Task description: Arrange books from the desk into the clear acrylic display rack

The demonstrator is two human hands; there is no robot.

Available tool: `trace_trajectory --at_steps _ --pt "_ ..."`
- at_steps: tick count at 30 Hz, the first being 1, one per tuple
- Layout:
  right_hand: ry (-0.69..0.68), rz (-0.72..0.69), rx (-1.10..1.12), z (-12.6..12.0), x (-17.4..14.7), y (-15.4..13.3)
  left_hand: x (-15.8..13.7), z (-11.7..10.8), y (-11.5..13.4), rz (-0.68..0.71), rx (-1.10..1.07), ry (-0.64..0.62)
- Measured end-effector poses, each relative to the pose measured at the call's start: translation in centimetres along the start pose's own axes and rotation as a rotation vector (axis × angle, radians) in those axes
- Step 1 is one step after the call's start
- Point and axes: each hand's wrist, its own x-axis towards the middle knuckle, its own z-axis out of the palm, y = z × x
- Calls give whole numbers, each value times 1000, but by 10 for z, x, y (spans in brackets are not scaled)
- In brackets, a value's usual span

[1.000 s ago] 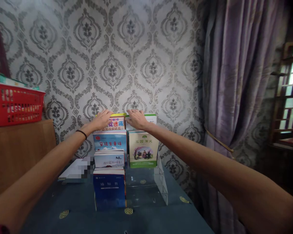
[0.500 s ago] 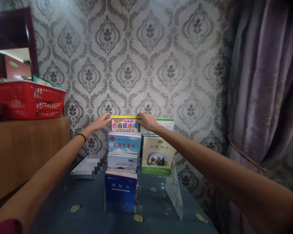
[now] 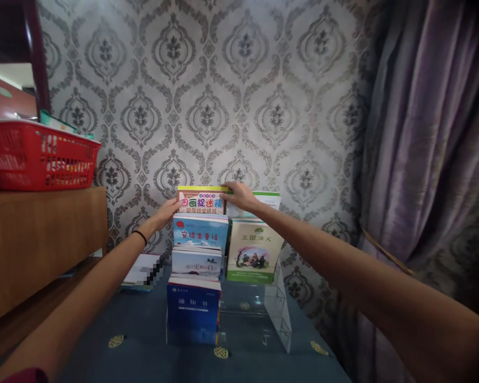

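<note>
A picture book (image 3: 201, 199) with a yellow top edge and colourful title stands in the back tier of a clear acrylic book rack (image 3: 281, 303). My left hand (image 3: 170, 208) grips its left edge, thumb over the cover. At its top right corner my right hand (image 3: 239, 196) pinches the book, fingers behind and thumb in front. In front of it, in stepped tiers, stand a light blue book (image 3: 199, 230), a pale book (image 3: 195, 264) and a dark blue book (image 3: 193, 314). To the right are a green-and-cream book (image 3: 253, 252) and, behind it, a green-topped book (image 3: 269, 200), partly covered by my right arm.
The rack rests on a dark blue tablecloth (image 3: 135, 340) with gold leaf-like motifs. Left of it lies a small stack of books (image 3: 137, 271). A red basket (image 3: 19, 154) sits on a wooden cabinet (image 3: 43, 234). A patterned wall rises behind; a purple curtain (image 3: 414, 159) hangs right.
My left hand has slid down the picture book's left edge, its thumb now over the cover. My right hand stays at the top right corner. The whole view has shifted slightly.
</note>
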Motion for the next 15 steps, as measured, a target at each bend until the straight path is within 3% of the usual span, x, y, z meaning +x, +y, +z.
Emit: trace_trajectory --at_steps 9,15 --pt "-2 -42 157 -2 1 8 2 0 -10 4 -165 -11" --pt "-40 -18 116 -7 3 6 -1 2 -7 6 -184 -27"
